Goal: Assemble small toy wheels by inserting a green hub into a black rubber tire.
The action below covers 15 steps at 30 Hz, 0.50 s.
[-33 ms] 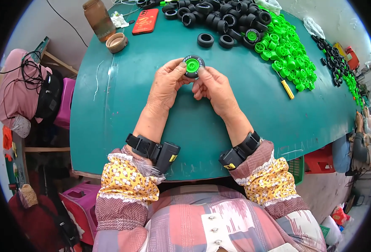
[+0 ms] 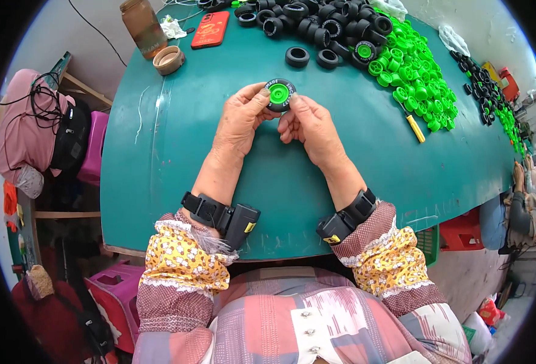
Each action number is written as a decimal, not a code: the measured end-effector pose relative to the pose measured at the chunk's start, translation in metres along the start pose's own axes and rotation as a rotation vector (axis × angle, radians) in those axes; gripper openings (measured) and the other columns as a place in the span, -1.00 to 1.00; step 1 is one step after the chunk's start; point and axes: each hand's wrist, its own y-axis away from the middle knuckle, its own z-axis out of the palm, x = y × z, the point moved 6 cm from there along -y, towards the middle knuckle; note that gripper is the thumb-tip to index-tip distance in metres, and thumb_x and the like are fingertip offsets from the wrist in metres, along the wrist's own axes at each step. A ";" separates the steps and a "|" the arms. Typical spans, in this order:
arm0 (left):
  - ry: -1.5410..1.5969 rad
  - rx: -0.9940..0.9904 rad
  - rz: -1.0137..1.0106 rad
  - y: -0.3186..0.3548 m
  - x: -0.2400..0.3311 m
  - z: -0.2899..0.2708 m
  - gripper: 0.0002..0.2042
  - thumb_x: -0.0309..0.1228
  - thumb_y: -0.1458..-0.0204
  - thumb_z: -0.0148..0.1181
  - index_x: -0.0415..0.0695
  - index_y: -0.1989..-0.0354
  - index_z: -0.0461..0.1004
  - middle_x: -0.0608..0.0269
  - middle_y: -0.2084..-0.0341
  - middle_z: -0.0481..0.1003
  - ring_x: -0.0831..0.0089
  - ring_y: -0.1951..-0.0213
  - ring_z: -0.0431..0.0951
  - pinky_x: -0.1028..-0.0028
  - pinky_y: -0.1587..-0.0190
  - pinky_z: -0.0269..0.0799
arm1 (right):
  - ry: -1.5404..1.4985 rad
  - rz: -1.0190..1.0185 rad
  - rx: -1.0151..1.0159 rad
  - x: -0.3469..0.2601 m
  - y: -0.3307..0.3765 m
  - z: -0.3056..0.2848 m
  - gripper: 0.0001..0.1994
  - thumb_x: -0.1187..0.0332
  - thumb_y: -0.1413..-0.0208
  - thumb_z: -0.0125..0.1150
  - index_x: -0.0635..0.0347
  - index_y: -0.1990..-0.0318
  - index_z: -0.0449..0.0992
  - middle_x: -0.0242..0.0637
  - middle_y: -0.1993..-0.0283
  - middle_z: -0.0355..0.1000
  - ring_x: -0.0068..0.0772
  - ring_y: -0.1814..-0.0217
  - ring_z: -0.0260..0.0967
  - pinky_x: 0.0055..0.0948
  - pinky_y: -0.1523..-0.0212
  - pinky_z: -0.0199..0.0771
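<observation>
Above the near middle of the green table, a toy wheel (image 2: pixel 279 94) is held between my two hands. It has a black rubber tyre with pale lettering around a bright green hub, and its face is turned up toward me. My left hand (image 2: pixel 242 115) grips the wheel's left edge between thumb and fingers. On the opposite edge, the thumb of my right hand (image 2: pixel 307 124) presses the tyre, with the fingers curled beneath. The undersides of the wheel and some fingertips are hidden.
Black tyres (image 2: pixel 304 27) lie heaped at the back, beside a pile of green hubs (image 2: pixel 422 85). A yellow-handled tool (image 2: pixel 416 130) rests at the hubs' near edge. Far left are a red phone (image 2: pixel 209 30), a brown bottle (image 2: pixel 141 27) and a round lid (image 2: pixel 168 60). Another person's arm (image 2: pixel 519 206) shows far right.
</observation>
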 end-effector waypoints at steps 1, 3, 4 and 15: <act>-0.040 -0.006 0.018 0.000 0.002 0.001 -0.75 -0.42 -0.01 0.03 -0.30 0.16 0.37 0.25 0.43 0.46 0.58 0.46 0.44 0.58 0.35 0.38 | 0.003 0.004 -0.001 0.000 0.000 0.000 -0.76 0.23 -0.13 -0.07 0.26 0.28 0.33 -0.36 0.56 0.34 -0.62 0.60 0.25 -0.66 0.55 0.30; -0.075 -0.008 0.037 0.002 0.003 -0.001 -0.75 -0.43 -0.01 0.03 -0.30 0.16 0.37 0.26 0.44 0.46 0.59 0.48 0.43 0.59 0.36 0.38 | -0.002 0.014 -0.006 0.000 0.001 0.002 -0.73 0.20 -0.17 -0.16 0.24 0.31 0.32 -0.34 0.55 0.35 -0.60 0.60 0.26 -0.64 0.54 0.31; -0.042 -0.039 0.016 0.002 0.001 -0.002 -0.73 -0.43 0.00 0.03 -0.31 0.14 0.36 0.23 0.39 0.46 0.54 0.43 0.46 0.55 0.32 0.40 | 0.002 0.016 -0.012 0.001 0.000 0.002 -0.73 0.20 -0.17 -0.16 0.24 0.31 0.32 -0.34 0.55 0.35 -0.60 0.60 0.26 -0.64 0.54 0.31; 0.078 -0.088 -0.010 0.003 -0.002 -0.002 -0.72 -0.42 -0.01 0.02 -0.33 0.13 0.35 0.17 0.34 0.46 0.46 0.37 0.48 0.50 0.28 0.43 | 0.018 -0.038 -0.025 0.002 0.004 0.006 -0.75 0.23 -0.18 -0.19 0.25 0.28 0.31 -0.32 0.55 0.34 -0.58 0.58 0.27 -0.64 0.52 0.32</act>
